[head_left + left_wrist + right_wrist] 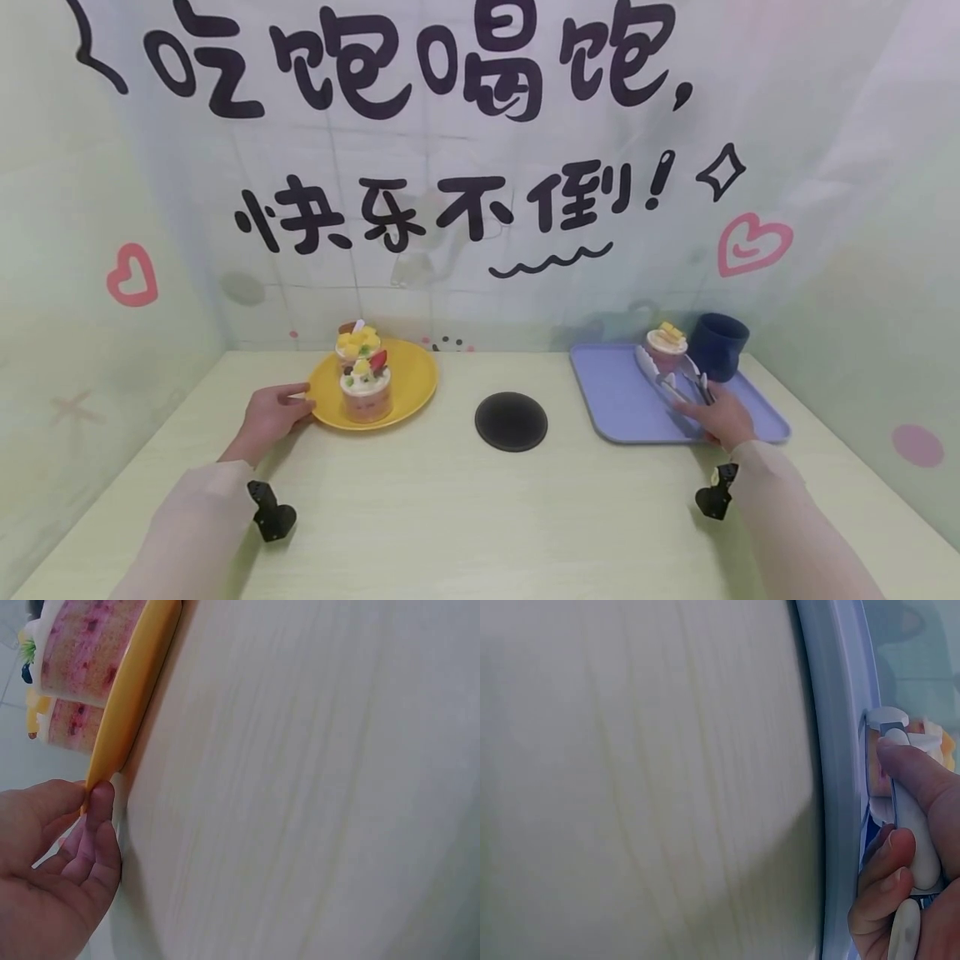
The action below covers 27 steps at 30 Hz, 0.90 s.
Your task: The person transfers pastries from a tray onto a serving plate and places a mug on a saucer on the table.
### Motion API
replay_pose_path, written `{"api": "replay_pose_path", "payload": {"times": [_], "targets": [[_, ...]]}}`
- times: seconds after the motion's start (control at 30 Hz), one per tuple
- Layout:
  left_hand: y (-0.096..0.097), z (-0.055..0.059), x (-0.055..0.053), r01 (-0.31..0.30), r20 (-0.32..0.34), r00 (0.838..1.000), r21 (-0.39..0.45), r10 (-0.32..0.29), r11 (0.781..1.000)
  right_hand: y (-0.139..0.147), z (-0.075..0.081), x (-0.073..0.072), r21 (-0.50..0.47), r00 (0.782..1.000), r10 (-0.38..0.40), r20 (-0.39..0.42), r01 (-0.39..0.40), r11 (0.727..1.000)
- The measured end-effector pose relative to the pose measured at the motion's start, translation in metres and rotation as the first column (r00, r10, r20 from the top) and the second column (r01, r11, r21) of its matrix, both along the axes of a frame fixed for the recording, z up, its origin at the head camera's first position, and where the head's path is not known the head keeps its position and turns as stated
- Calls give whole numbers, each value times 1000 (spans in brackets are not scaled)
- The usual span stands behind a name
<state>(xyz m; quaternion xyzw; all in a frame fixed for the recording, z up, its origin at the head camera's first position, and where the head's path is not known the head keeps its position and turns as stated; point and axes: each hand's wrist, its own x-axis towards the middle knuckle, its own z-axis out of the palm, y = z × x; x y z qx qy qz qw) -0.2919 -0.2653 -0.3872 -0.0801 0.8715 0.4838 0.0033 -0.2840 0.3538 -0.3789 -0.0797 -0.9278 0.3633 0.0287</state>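
My left hand [276, 414] pinches the rim of a yellow plate [412, 379] between thumb and fingers, as the left wrist view shows close up. Two dessert cups stand on that plate: a front one [367, 398] topped with cream and a strawberry piece, and a rear one [357, 343] with yellow fruit cubes. On the right, my right hand [722, 415] grips white-handled tongs [911, 817] over a blue-purple tray [618, 400]. The tongs' spread arms reach either side of a third dessert cup [666, 348], which has yellow pieces on top.
A dark blue mug [718, 346] stands at the tray's back right corner, close beside the third cup. Between plate and tray, a round black disc [512, 422] lies on the pale table [480, 517]. A printed cloth [480, 308] hangs behind the table.
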Motion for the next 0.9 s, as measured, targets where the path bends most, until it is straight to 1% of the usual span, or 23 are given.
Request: {"api": "replay_pose_path", "payload": {"times": [0.33, 0.57, 0.8, 0.9], "targets": [[-1, -1, 0, -4, -11, 1000, 6, 4, 1000, 2, -2, -2, -11, 1000, 8, -20, -8, 1000], [0, 0, 1, -2, -9, 1000, 22, 3, 1000, 2, -2, 0, 5, 999, -1, -34, 2, 1000], [0, -3, 0, 2, -19, 1000, 36, -2, 999, 0, 2, 4, -3, 1000, -1, 0, 1, 1000], [0, -3, 0, 3, -21, 1000, 40, -2, 999, -1, 2, 4, 0, 1000, 3, 3, -3, 1000]]}}
